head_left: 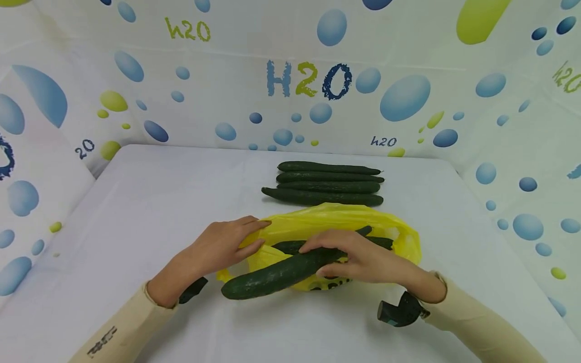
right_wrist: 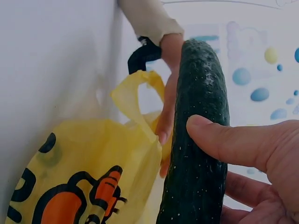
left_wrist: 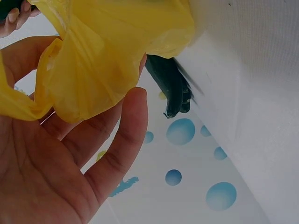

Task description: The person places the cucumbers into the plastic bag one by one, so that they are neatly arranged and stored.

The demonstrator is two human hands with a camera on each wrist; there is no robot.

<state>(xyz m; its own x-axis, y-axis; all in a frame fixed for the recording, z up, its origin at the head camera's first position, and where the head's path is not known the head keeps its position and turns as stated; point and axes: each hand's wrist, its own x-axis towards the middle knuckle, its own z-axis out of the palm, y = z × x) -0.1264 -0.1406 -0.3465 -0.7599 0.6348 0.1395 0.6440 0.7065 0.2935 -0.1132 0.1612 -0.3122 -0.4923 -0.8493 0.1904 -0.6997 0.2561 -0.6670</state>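
Note:
My right hand (head_left: 369, 257) grips a dark green cucumber (head_left: 268, 277), thumb on one side and fingers on the other. That cucumber slants over the front rim of a yellow plastic bag (head_left: 295, 228), its rounded end pointing left and toward me. At the bag's left edge, my left hand (head_left: 218, 247) holds the rim with bent fingers; a strip of yellow plastic crosses the palm in the left wrist view. More cucumber (head_left: 288, 247) shows inside the bag's mouth, partly hidden by the right hand. Black and orange print (right_wrist: 60, 205) marks the bag's side.
Behind the bag, several cucumbers (head_left: 329, 187) lie side by side on the white-covered table (head_left: 150, 201). A white backdrop (head_left: 254, 55) with blue and green spots rises at the table's back and sides. Black wrist devices (head_left: 401, 310) sit under the forearms.

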